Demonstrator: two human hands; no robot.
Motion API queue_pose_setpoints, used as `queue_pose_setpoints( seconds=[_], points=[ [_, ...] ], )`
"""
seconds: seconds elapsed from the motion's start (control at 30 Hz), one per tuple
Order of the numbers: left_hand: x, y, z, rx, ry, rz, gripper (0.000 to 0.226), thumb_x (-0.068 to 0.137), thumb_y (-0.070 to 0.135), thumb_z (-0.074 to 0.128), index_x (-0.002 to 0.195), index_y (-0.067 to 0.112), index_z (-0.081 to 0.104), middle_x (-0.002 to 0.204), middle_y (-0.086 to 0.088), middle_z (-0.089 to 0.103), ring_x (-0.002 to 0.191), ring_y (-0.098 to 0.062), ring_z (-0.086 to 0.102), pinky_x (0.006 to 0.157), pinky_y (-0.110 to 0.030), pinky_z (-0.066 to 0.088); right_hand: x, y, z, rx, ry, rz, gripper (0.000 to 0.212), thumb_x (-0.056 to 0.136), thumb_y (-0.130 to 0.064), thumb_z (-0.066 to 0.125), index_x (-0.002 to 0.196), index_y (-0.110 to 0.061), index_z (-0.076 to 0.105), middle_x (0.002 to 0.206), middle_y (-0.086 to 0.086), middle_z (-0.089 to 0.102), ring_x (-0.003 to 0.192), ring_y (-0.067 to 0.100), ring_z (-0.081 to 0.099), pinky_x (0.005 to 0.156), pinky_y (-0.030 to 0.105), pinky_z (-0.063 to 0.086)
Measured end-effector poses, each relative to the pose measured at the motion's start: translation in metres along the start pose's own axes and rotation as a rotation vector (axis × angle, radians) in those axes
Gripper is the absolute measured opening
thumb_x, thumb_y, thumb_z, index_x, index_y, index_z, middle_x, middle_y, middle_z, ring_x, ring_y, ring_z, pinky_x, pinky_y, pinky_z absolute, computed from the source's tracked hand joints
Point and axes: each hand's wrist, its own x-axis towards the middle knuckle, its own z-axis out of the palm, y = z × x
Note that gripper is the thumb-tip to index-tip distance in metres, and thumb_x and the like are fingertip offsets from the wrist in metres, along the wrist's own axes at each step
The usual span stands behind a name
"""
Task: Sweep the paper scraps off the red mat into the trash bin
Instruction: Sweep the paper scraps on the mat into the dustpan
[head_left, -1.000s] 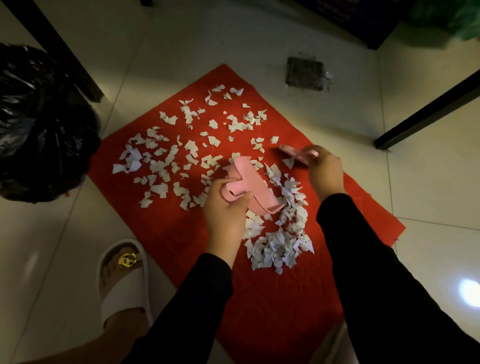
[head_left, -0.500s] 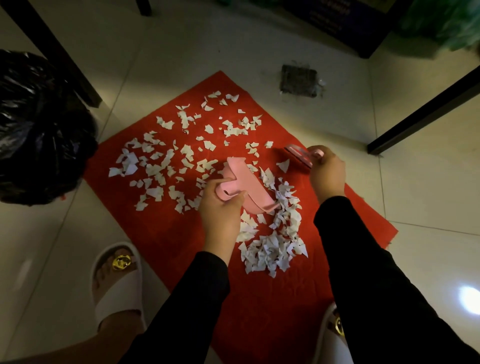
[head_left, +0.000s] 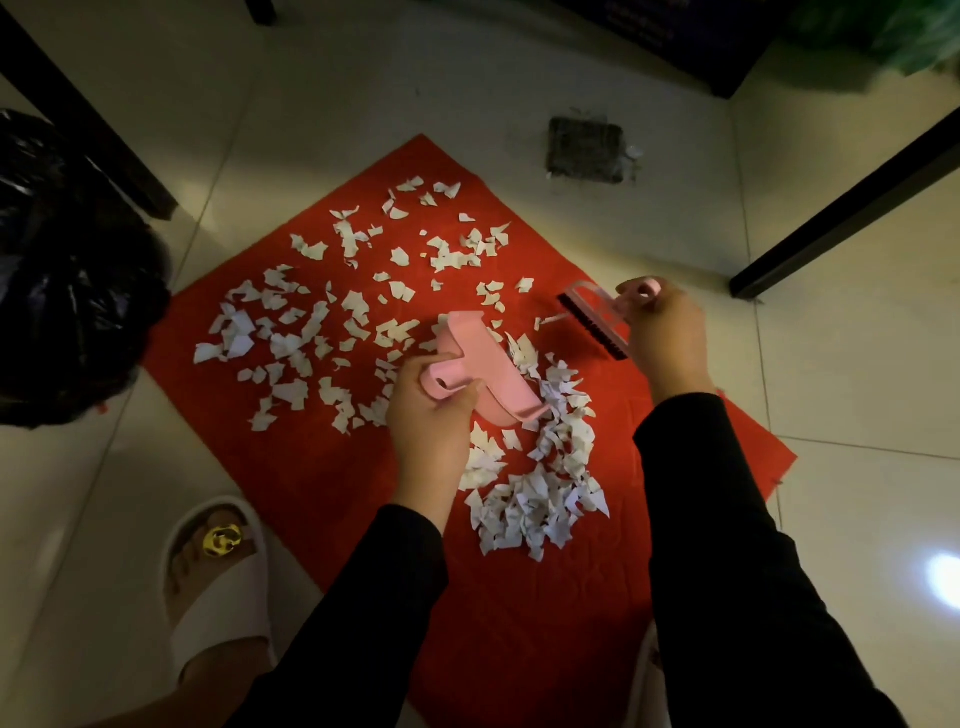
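A dim room in a home, seen from above: pale glossy floor tiles (head_left: 857, 493), a small square floor drain (head_left: 585, 150), dark furniture legs (head_left: 841, 218), a black bin bag (head_left: 67, 270), and a foot in a white house slipper (head_left: 218, 587).

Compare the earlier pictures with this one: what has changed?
The right hand has tilted the brush, so its dark bristles now show. The left hand still holds the pink dustpan beside the heaped paper scraps; the red mat is unchanged.
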Motion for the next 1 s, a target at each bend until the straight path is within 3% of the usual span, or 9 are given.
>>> queue_pose_setpoints(
  seconds=[0.13, 0.23, 0.37, 0.63, 0.77, 0.9, 1.0],
  points=[
    [0.000, -0.002, 0.001, 0.009, -0.006, 0.016, 0.028, 0.075, 0.000, 0.071, 0.096, 0.014, 0.059, 0.087, 0.015, 0.059, 0.078, 0.005, 0.057, 0.065, -0.004, 0.047, -0.010, 0.003, 0.019, -0.008, -0.054, -0.008, 0.025, 0.096, -0.012, 0.043, 0.112, -0.010, 0.063, 0.105, 0.013, 0.066, 0.087, 0.024, 0.061, 0.074, 0.033, 0.050],
    [0.001, -0.004, 0.001, -0.008, -0.001, 0.011, 0.029, 0.075, -0.001, 0.071, 0.096, 0.013, 0.059, 0.088, 0.015, 0.059, 0.079, 0.005, 0.057, 0.065, -0.003, 0.047, -0.015, -0.001, 0.027, -0.121, -0.163, -0.059, 0.026, 0.096, -0.010, 0.045, 0.114, -0.015, 0.063, 0.103, 0.011, 0.068, 0.087, 0.024, 0.065, 0.079, 0.038, 0.055],
    [0.000, -0.002, 0.000, -0.010, 0.008, 0.012, 0.028, 0.075, -0.001, 0.071, 0.094, 0.015, 0.057, 0.086, 0.016, 0.059, 0.077, 0.006, 0.057, 0.063, -0.001, 0.045, -0.014, -0.009, 0.013, -0.026, -0.218, -0.063, 0.020, 0.096, -0.021, 0.049, 0.104, -0.013, 0.065, 0.098, 0.005, 0.068, 0.086, 0.019, 0.065, 0.079, 0.031, 0.054],
    [0.000, 0.001, -0.005, -0.027, 0.024, 0.012, 0.029, 0.076, 0.000, 0.071, 0.091, 0.020, 0.056, 0.087, 0.015, 0.059, 0.078, 0.004, 0.057, 0.063, -0.001, 0.045, -0.009, -0.013, 0.016, -0.037, -0.051, -0.092, 0.028, 0.094, -0.007, 0.043, 0.111, -0.011, 0.065, 0.103, 0.011, 0.067, 0.084, 0.023, 0.060, 0.069, 0.028, 0.044],
    [0.003, -0.001, -0.008, -0.037, 0.037, 0.014, 0.029, 0.075, 0.000, 0.071, 0.091, 0.019, 0.057, 0.087, 0.014, 0.060, 0.078, 0.004, 0.058, 0.064, -0.003, 0.046, -0.018, -0.008, 0.029, -0.086, -0.180, -0.077, 0.031, 0.096, -0.005, 0.042, 0.117, -0.015, 0.062, 0.105, 0.008, 0.066, 0.083, 0.021, 0.063, 0.066, 0.030, 0.050],
    [0.008, 0.000, -0.010, -0.032, 0.025, 0.020, 0.028, 0.076, 0.001, 0.071, 0.092, 0.019, 0.058, 0.089, 0.013, 0.061, 0.080, 0.004, 0.058, 0.063, -0.002, 0.046, -0.017, -0.009, 0.024, -0.120, -0.193, -0.092, 0.022, 0.098, -0.022, 0.046, 0.108, -0.016, 0.064, 0.097, 0.004, 0.068, 0.077, 0.017, 0.064, 0.068, 0.027, 0.054],
    [0.014, 0.001, -0.011, 0.002, 0.017, 0.020, 0.030, 0.075, 0.003, 0.072, 0.090, 0.024, 0.056, 0.095, 0.010, 0.062, 0.086, 0.001, 0.059, 0.067, -0.008, 0.048, -0.015, -0.016, 0.018, -0.092, -0.118, -0.122, 0.021, 0.097, -0.019, 0.047, 0.104, -0.012, 0.065, 0.091, 0.005, 0.065, 0.074, 0.018, 0.059, 0.065, 0.026, 0.047]
  ],
)
